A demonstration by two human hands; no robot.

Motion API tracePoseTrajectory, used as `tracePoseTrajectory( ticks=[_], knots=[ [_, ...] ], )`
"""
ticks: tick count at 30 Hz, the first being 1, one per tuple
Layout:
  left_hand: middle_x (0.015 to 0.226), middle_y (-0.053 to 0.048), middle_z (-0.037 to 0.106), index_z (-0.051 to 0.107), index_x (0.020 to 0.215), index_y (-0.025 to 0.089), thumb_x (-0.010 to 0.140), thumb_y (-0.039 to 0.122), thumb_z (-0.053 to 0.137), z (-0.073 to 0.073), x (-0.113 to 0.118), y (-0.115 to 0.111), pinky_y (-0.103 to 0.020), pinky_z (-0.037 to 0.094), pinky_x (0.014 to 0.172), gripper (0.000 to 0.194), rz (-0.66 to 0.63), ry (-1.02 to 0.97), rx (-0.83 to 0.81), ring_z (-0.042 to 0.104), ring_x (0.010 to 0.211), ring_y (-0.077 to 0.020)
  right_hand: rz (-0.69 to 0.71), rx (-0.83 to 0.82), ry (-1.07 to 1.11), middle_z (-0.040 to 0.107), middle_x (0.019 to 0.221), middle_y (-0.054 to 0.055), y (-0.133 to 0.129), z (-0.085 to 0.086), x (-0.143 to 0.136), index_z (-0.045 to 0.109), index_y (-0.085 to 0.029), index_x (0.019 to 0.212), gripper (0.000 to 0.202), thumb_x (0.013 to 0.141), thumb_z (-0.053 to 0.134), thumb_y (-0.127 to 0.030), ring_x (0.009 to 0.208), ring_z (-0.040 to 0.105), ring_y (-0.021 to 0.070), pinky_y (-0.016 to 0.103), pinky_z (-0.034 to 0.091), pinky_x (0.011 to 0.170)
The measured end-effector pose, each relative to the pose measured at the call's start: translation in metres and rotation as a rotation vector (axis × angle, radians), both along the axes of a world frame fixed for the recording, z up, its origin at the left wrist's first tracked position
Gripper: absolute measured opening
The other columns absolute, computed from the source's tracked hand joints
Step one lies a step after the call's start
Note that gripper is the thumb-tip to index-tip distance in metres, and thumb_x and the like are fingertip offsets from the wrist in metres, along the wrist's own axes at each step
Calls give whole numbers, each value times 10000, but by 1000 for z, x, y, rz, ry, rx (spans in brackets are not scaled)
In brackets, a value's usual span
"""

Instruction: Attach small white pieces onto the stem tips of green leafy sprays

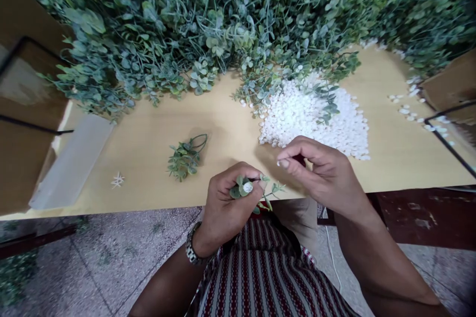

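My left hand (pixel 232 208) is closed around a small green leafy sprig (pixel 236 189), and a white piece (pixel 248 187) shows among its leaves by the thumb. Leaves also stick out to the right of the fingers. To the right, my right hand (pixel 323 173) pinches a tiny white piece (pixel 278 163) between thumb and forefinger, apart from the sprig. Just beyond the right hand lies a heap of small white pieces (pixel 297 111).
Piled artificial greenery (pixel 208 25) spans the table's far side. A loose sprig (pixel 184 160), a white star-shaped piece (pixel 118 180) and a pale flat strip (pixel 76 163) lie on the left. Cardboard with black wire frames stands at both sides. White pieces are scattered at right.
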State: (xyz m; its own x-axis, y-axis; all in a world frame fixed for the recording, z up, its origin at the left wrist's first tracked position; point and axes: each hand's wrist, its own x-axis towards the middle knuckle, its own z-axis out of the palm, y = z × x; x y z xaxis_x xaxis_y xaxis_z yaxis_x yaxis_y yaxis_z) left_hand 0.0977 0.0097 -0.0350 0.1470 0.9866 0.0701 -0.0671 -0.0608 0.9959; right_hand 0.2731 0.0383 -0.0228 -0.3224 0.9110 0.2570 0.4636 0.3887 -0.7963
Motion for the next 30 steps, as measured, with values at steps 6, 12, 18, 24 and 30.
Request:
tracePoseTrajectory(
  ticks=[6, 12, 18, 24, 30],
  knots=[
    [689, -15, 599, 643, 722, 130, 759, 97, 602, 2, 7, -2, -213, 432, 595, 64, -25, 8, 97, 536, 630, -94, 87, -425, 574, 580, 675, -14, -13, -10, -1, 661, -188, 760, 79, 791, 652, -260, 616, 501, 83, 224, 393, 575],
    [655, -20, 601, 631, 704, 142, 773, 104, 563, 4, 12, -1, -224, 429, 559, 105, -79, 103, 189, 521, 589, -100, 45, -546, 736, 589, 640, -4, -18, -21, 1, 686, -176, 715, 103, 727, 715, -274, 584, 498, 90, 230, 392, 540],
    [616, -11, 591, 602, 659, 154, 761, 75, 540, 4, 12, -1, -223, 416, 546, 143, -125, 163, 237, 501, 572, -101, 92, -580, 755, 592, 625, 7, -19, -23, 4, 694, -174, 717, 100, 727, 714, -271, 576, 509, 100, 242, 404, 533],
    [597, 0, 575, 595, 650, 149, 744, 44, 536, 1, 12, -1, -219, 395, 542, 153, -132, 177, 266, 478, 563, -93, 126, -562, 733, 607, 647, 5, -19, -24, 6, 702, -175, 736, 69, 744, 704, -244, 590, 528, 91, 230, 414, 550],
    [598, 5, 566, 586, 661, 146, 715, 16, 528, 1, 10, 0, -219, 382, 536, 152, -158, 201, 302, 474, 560, -92, 157, -557, 701, 619, 669, 8, -18, -25, 7, 700, -169, 751, 60, 756, 691, -229, 605, 544, 93, 234, 424, 565]
  ],
)
